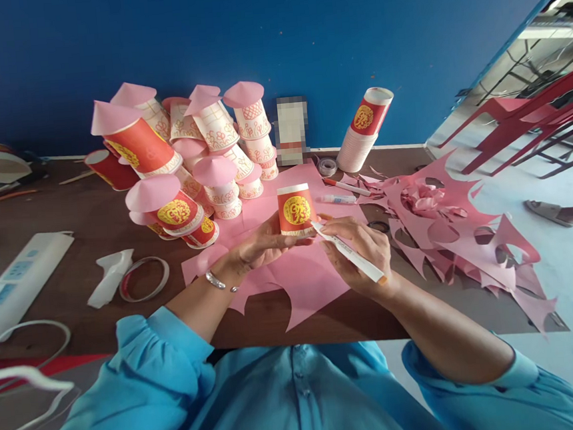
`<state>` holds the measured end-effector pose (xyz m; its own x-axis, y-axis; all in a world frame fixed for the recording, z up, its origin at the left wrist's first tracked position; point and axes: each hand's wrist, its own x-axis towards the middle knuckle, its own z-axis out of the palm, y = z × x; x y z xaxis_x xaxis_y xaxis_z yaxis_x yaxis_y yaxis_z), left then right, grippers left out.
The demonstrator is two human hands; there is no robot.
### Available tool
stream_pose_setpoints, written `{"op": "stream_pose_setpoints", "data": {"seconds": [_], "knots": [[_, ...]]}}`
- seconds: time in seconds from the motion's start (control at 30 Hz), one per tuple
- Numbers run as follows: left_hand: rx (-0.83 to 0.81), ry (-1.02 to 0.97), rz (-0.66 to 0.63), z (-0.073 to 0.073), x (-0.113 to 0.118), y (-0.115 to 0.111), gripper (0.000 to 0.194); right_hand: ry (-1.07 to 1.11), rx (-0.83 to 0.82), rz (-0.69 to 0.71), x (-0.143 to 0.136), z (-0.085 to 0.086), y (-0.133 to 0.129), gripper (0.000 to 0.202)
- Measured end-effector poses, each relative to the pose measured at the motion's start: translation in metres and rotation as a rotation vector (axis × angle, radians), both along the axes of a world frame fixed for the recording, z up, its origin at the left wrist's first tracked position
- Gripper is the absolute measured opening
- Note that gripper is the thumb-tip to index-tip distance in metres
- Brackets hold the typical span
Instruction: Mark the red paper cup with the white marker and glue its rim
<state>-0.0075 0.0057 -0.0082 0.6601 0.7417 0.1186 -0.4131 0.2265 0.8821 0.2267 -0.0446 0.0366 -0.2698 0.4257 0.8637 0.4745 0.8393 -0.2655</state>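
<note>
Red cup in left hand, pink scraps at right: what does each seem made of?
Red cup: probably smooth paperboard, given its crisp yellow printing; plastic possible. Pink scraps: likely matte paper or thin card, judging by curling cut edges.

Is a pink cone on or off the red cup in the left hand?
Off: the red cup in the left hand shows a bare white top edge.

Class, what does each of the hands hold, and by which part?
The left hand holds a red paper cup by its lower end; the right hand holds a slim white tool near its cup-side end.
</note>
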Motion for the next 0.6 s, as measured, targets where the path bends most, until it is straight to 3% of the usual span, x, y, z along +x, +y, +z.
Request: {"op": "stream_pose_setpoints", "data": {"seconds": [0.13,0.4,0.6], "knots": [[0.007,0.05,0.002,0.0045,-0.0005,-0.0032,0.063,-0.035,0.021,0.01,-0.0011,0.0026,-0.0009,0.022],[0.06,0.054,0.036,0.008,0.0007,-0.0022,0.049,0.015,0.009,-0.012,-0.0012,0.0036,-0.0074,0.008],[0.118,0.078,0.055,0.0085,0.0012,-0.0018,0.045,-0.044,0.04,0.076,-0.0037,0.0064,-0.0067,0.017]]}}
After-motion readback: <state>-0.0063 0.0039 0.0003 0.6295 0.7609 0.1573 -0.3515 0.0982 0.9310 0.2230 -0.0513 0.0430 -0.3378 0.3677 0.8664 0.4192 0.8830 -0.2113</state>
